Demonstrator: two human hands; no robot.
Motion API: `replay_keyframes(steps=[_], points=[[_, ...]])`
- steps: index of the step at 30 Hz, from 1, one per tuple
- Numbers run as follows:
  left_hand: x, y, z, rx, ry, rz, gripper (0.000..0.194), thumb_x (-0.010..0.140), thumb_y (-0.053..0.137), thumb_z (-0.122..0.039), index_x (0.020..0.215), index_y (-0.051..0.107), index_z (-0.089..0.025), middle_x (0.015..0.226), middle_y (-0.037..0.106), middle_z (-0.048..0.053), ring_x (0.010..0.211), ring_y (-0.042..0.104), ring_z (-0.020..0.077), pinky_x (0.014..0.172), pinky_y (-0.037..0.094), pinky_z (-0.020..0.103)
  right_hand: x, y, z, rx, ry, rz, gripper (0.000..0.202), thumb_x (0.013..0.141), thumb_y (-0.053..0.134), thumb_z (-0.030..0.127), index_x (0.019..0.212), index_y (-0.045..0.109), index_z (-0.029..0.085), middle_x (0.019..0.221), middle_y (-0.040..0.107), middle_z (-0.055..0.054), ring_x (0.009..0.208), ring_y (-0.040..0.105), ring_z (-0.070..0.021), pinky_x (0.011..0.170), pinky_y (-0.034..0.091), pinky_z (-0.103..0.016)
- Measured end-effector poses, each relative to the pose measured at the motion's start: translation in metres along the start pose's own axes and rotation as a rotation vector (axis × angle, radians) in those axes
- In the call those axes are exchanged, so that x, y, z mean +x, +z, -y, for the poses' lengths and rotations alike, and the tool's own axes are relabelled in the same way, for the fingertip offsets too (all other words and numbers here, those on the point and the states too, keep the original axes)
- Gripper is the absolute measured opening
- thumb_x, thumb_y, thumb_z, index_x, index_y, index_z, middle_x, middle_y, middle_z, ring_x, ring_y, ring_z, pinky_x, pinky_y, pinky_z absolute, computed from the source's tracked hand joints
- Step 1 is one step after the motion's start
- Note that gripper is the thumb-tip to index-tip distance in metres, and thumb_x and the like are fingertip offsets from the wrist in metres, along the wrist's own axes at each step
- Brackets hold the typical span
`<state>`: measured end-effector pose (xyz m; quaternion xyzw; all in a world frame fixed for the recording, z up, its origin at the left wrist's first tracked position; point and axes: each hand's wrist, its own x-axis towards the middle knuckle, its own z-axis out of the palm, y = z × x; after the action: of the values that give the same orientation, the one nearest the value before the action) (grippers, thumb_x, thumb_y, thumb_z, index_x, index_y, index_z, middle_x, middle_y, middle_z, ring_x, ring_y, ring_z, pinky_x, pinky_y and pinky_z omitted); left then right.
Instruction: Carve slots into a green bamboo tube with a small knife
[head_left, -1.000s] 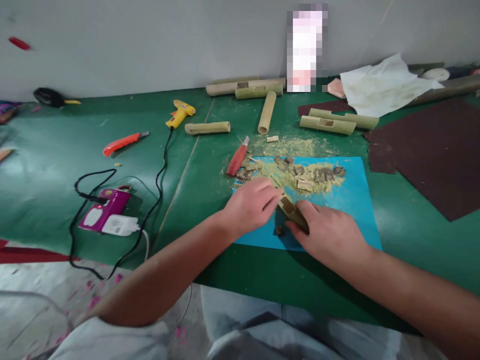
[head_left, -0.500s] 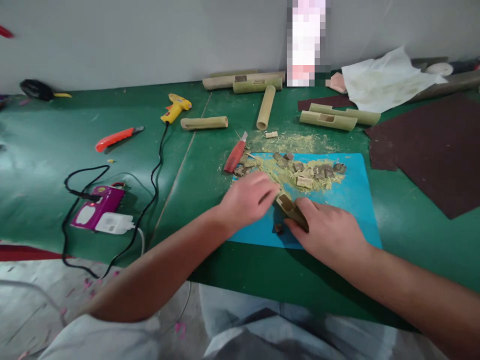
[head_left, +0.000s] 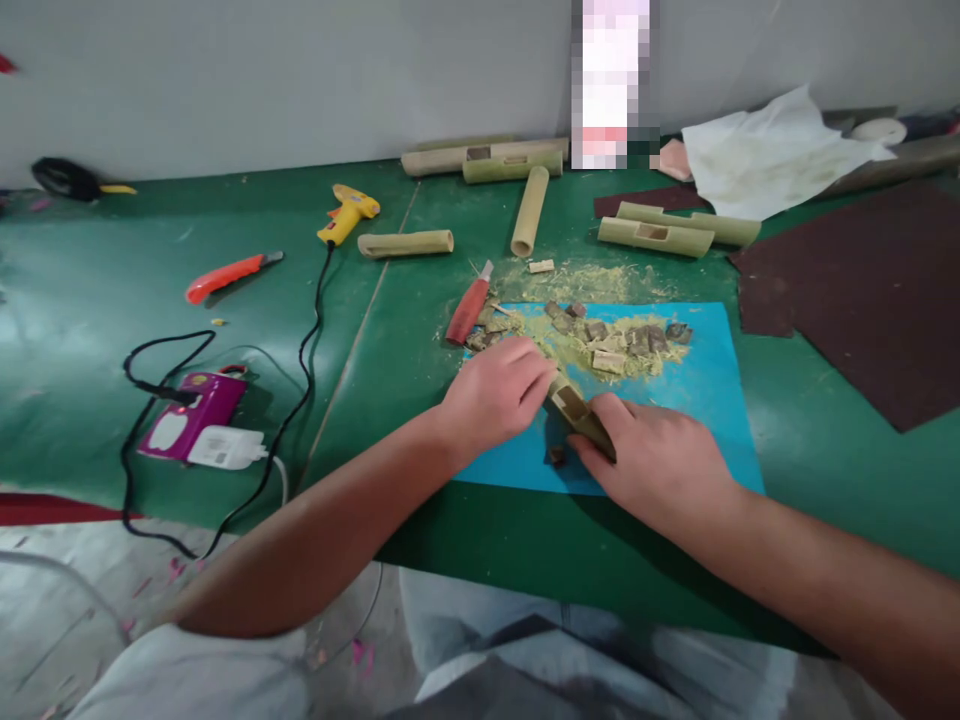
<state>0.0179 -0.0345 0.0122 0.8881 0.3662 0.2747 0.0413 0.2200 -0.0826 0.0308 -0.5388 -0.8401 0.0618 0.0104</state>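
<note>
A short piece of bamboo tube [head_left: 597, 432] with a rectangular opening cut in its upper side slants between my two hands above a blue sheet [head_left: 712, 400]. My right hand [head_left: 664, 450] is wrapped round its near end. At the far end, the curled fingers of my left hand [head_left: 499, 390] close on the tube; their tips are partly hidden. Beyond my hands, yellowish shavings [head_left: 570, 350] and several small cut pieces of bamboo [head_left: 609, 362] lie on the sheet. A red-handled knife [head_left: 469, 310] rests at the sheet's left edge.
Several bamboo tubes [head_left: 530, 212] lie toward the wall on the green table [head_left: 420, 520]. A yellow glue gun [head_left: 349, 213], an orange cutter [head_left: 229, 279] and a purple power strip [head_left: 214, 400] with cords are on the left. Dark brown sheets [head_left: 862, 290] and white paper [head_left: 772, 150] occupy the right.
My left fingers have turned slightly and closed nearer to the far end of the bamboo tube. The right hand's grip looks the same.
</note>
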Motion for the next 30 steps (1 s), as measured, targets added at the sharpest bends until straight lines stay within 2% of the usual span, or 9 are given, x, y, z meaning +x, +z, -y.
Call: replay_keyframes(steps=[4,8,11,14,18,22,25,28,30], points=[[0.0005,-0.0015,0.0023,-0.054,0.003,0.019,0.03,0.105,0.048,-0.022,0.083,0.067,-0.015,0.077,0.064,0.005,0.073,0.06,0.0157,0.068,0.05,0.028,0.0012,0.0007,0.0004,0.006,0.007,0.025,0.017,0.093,0.059,0.036,0.089,0.062,0.02,0.073,0.07,-0.006,0.058,0.058,-0.0177,0.055,0.013,-0.032],[-0.0012,-0.0024,0.0067,-0.066,-0.06,-0.042,0.025,0.104,0.051,-0.022,0.088,0.069,-0.015,0.078,0.064,0.004,0.074,0.061,0.0149,0.069,0.05,0.027,0.0021,0.001,-0.0001,0.005,0.019,0.014,0.017,0.093,0.059,0.037,0.088,0.061,0.02,0.072,0.069,-0.005,0.059,0.059,-0.0174,0.055,0.013,-0.032],[-0.0016,-0.0029,0.0082,-0.085,-0.035,-0.012,0.025,0.104,0.051,-0.022,0.088,0.07,-0.014,0.077,0.064,0.004,0.073,0.061,0.015,0.068,0.049,0.026,0.0019,0.0008,-0.0004,0.006,0.012,0.02,0.017,0.092,0.06,0.037,0.088,0.061,0.02,0.072,0.069,-0.005,0.059,0.059,-0.0179,0.055,0.014,-0.032],[-0.0008,-0.0036,0.008,-0.072,-0.066,-0.048,0.025,0.103,0.054,-0.02,0.085,0.069,-0.014,0.077,0.063,0.004,0.073,0.06,0.0149,0.069,0.049,0.026,0.0015,0.0012,-0.0005,0.001,0.013,-0.008,0.017,0.093,0.059,0.037,0.088,0.06,0.021,0.071,0.069,-0.004,0.057,0.059,-0.0176,0.054,0.014,-0.032],[0.0005,-0.003,0.0067,-0.094,-0.017,-0.008,0.026,0.104,0.051,-0.021,0.086,0.07,-0.014,0.076,0.064,0.004,0.072,0.06,0.0148,0.067,0.048,0.026,0.0019,0.0019,-0.0012,0.006,-0.008,-0.025,0.017,0.092,0.059,0.037,0.084,0.06,0.021,0.068,0.068,-0.004,0.055,0.057,-0.0169,0.053,0.014,-0.032],[0.0009,-0.0031,0.0082,-0.077,-0.051,-0.043,0.025,0.103,0.052,-0.02,0.087,0.07,-0.014,0.078,0.065,0.005,0.074,0.062,0.0152,0.069,0.05,0.027,0.0021,0.0027,-0.0025,0.01,0.005,-0.054,0.018,0.092,0.058,0.037,0.083,0.06,0.021,0.066,0.067,-0.004,0.053,0.056,-0.0169,0.053,0.013,-0.032],[0.0,-0.0041,0.0093,-0.087,-0.047,-0.009,0.025,0.104,0.052,-0.022,0.088,0.07,-0.015,0.079,0.067,0.004,0.075,0.062,0.0146,0.069,0.05,0.026,0.0018,0.0033,-0.0031,0.016,0.002,-0.045,0.018,0.092,0.059,0.037,0.084,0.061,0.02,0.068,0.068,-0.004,0.054,0.056,-0.0168,0.053,0.013,-0.032],[-0.0009,-0.0042,0.0096,-0.07,-0.077,-0.045,0.026,0.104,0.053,-0.022,0.086,0.07,-0.015,0.078,0.067,0.004,0.074,0.062,0.0144,0.07,0.05,0.027,0.0018,0.003,-0.0032,0.022,0.013,-0.029,0.019,0.093,0.058,0.038,0.086,0.062,0.02,0.068,0.068,-0.004,0.055,0.056,-0.0168,0.053,0.013,-0.032],[-0.0011,-0.0035,0.0092,-0.085,-0.047,-0.028,0.027,0.104,0.052,-0.022,0.085,0.07,-0.015,0.077,0.066,0.004,0.073,0.061,0.0145,0.069,0.05,0.027,0.0021,0.0022,-0.003,0.021,0.017,-0.01,0.02,0.093,0.059,0.038,0.086,0.062,0.02,0.068,0.068,-0.005,0.055,0.057,-0.0171,0.053,0.014,-0.032]])
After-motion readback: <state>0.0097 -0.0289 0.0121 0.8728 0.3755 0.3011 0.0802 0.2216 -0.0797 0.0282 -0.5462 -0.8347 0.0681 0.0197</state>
